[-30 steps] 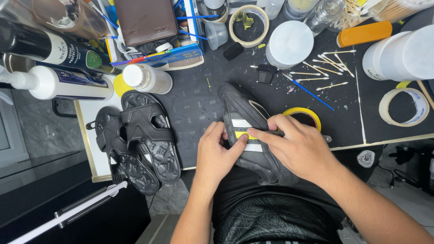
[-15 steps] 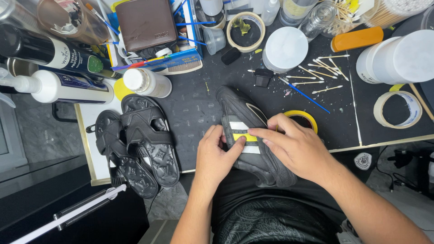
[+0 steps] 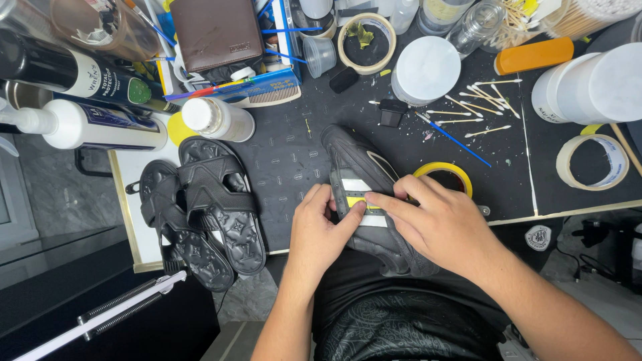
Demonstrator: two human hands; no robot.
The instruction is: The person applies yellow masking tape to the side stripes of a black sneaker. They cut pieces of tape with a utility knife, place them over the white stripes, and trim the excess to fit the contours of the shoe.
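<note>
The shoe (image 3: 374, 194) under my hands is black, with a white band across it and a strip of yellow tape (image 3: 358, 201) over that band. The pair of sandals (image 3: 204, 214) beside it is black, stamped all over with a small raised motif. The mat (image 3: 294, 150) is black with faint pale marks. The roll of tape (image 3: 445, 175) is yellow; the bigger roll (image 3: 592, 162) is cream. The wallet (image 3: 215, 32) is brown. The round lid (image 3: 426, 69) is white, the thin stick (image 3: 455, 139) blue, the flat block (image 3: 533, 55) orange. My shorts (image 3: 394, 327) are black, with what looks like a grey swirling pattern.
</note>
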